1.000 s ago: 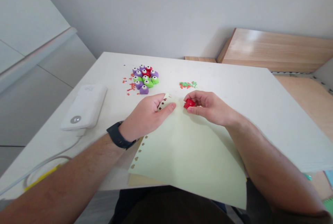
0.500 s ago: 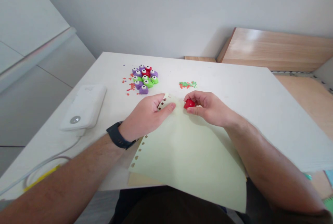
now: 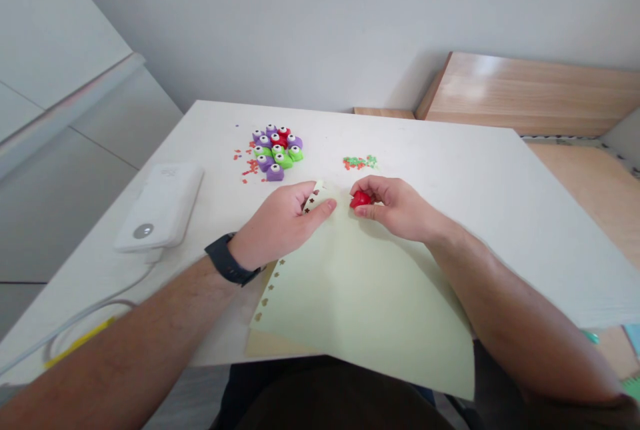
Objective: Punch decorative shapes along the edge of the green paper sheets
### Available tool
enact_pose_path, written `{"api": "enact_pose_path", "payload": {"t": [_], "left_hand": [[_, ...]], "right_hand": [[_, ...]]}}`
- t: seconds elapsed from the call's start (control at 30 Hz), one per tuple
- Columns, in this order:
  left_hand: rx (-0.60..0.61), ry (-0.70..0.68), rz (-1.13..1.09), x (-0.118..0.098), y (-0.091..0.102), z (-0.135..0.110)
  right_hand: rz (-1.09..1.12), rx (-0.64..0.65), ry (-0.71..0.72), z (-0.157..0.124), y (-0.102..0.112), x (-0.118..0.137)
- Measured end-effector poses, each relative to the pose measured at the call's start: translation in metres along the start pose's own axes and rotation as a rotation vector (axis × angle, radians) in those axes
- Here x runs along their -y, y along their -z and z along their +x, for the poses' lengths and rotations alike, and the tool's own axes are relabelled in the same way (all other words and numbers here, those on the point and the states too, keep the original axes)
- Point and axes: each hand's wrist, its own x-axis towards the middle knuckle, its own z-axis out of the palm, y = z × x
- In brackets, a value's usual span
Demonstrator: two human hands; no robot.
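My left hand (image 3: 293, 218) pinches the upper left corner of a pale green paper sheet (image 3: 360, 303), thumb on top and fingers underneath. Small shapes, such as flowers and hearts, are punched through along the sheet's left edge. Close by on the right, my right hand (image 3: 395, 207) grips a small red craft punch (image 3: 360, 199) between thumb and fingers, at the sheet's top edge. Whether the paper sits in the punch's slot I cannot tell. The sheet's lower end hangs over the table's front edge.
Several purple, green and red craft punches (image 3: 277, 152) with eye-like tops stand grouped at the back left. Orange cutouts (image 3: 251, 167) lie beside them, green and orange cutouts (image 3: 361, 162) behind my hands. A white power bank (image 3: 163, 207) with a cable lies on the white table (image 3: 500, 217).
My right hand and the red craft punch have shifted slightly left, nearer my left hand. My left hand still holds the paper in much the same spot.
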Motion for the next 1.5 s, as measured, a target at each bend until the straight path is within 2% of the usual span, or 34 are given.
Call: {"api": "enact_pose_path", "payload": {"t": [0.1, 0.27, 0.5, 0.77, 0.97, 1.13, 1.37, 1.5], "left_hand": [[0.013, 0.001, -0.034, 0.001, 0.001, 0.002], [-0.029, 0.002, 0.034, 0.007, -0.001, 0.01], [0.099, -0.014, 0.022, 0.005, -0.002, 0.016], [0.12, -0.017, 0.082, 0.004, -0.011, 0.015], [0.095, -0.063, 0.128, 0.004, -0.011, 0.015], [0.084, -0.04, 0.176, 0.005, -0.012, 0.015], [0.118, -0.008, 0.06, 0.006, -0.011, 0.015], [0.091, 0.049, 0.08, 0.008, -0.006, 0.013]], "right_hand": [[-0.015, 0.003, 0.017, -0.001, -0.001, 0.003], [-0.079, 0.014, 0.076, -0.005, -0.004, 0.01], [-0.137, -0.002, 0.104, -0.006, -0.007, 0.011], [-0.17, -0.009, 0.156, -0.007, -0.011, 0.007], [-0.236, -0.016, 0.174, -0.006, -0.013, 0.009], [-0.264, -0.018, 0.177, -0.004, -0.014, 0.007], [-0.235, -0.01, 0.185, -0.005, -0.01, 0.005], [-0.215, -0.041, 0.183, -0.005, -0.006, 0.006]]}}
